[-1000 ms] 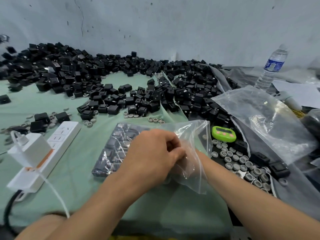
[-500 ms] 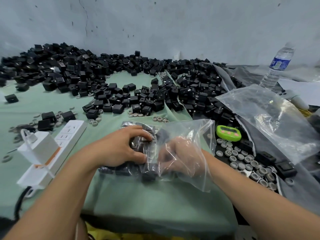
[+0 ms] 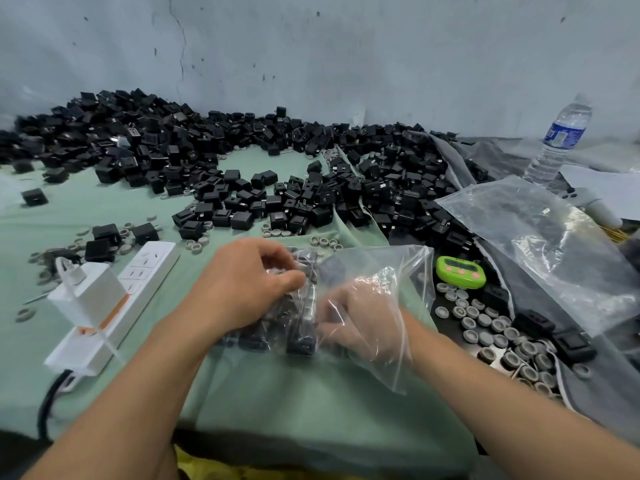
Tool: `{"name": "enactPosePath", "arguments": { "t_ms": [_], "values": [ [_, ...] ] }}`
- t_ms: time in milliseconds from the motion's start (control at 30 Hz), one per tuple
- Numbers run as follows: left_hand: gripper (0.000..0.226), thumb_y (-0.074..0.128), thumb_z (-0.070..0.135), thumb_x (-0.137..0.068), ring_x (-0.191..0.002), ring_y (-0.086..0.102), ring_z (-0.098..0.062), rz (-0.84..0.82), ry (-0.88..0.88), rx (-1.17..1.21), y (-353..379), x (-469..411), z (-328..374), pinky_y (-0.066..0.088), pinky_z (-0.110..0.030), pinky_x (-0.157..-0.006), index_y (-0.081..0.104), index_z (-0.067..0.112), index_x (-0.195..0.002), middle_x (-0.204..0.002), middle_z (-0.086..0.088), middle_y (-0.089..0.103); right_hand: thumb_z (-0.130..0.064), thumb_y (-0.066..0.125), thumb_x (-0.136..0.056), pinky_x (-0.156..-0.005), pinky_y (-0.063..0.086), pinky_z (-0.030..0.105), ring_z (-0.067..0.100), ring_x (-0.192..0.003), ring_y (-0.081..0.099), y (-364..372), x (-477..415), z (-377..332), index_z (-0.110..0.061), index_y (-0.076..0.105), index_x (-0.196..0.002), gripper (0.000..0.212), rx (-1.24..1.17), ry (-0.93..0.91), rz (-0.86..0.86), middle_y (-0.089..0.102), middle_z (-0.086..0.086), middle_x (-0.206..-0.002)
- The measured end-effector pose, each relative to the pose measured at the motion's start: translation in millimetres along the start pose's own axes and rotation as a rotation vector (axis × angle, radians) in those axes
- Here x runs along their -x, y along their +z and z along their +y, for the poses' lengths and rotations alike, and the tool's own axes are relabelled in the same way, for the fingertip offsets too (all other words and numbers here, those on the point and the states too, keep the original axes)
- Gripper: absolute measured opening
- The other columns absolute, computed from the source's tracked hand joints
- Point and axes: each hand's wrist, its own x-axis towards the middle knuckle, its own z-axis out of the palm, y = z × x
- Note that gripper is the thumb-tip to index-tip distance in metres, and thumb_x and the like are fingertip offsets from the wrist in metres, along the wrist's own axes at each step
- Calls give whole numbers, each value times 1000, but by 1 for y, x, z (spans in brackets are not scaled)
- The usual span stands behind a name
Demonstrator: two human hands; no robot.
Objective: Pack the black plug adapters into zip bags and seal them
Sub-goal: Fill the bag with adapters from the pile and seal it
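Green cloth tabletop [image 3: 104, 209] under a scuffed grey wall [image 3: 346, 64]. Clear zip bag [image 3: 381, 265] lies mid-tabletop, black plug adapters [image 3: 298, 337] bunched in its left end. Left hand [image 3: 242, 289] on top — fingers [image 3: 273, 252] curled, thumb pinching the plastic over the adapters. Right hand [image 3: 363, 320] inside the bag, fingertips [image 3: 325, 311] against the adapters; grip unclear through the plastic. Loose adapter pile [image 3: 242, 168] behind.

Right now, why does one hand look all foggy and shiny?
In the head view, the right hand shows through the clear zip bag, whose plastic throws white glare over it; the left hand, outside, looks plain; the wide lens tilts the water bottle.
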Motion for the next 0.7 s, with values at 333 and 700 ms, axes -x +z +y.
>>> {"name": "enactPosePath", "arguments": {
  "t_ms": [333,700],
  "values": [
    [9,74,42,-71,-71,65,-5,-226,116,-521,14,37,39,47,-23,-62,74,45,-79,-72,18,71,-13,80,-84,-60,41,10,-4,-58,52,2,-7,5,-30,62,-65,32,-199,69,-133,56,-13,-59],
    [26,83,61,-65,-60,58,4,-107,-40,-578,-8,37,15,51,-23,-57,69,39,-64,-61,20,64,-16,77,-87,-48,57,42,32,-56,68,-5,6,0,8,68,-79,28,-308,-69,-107,70,20,-70]
  ]
}}
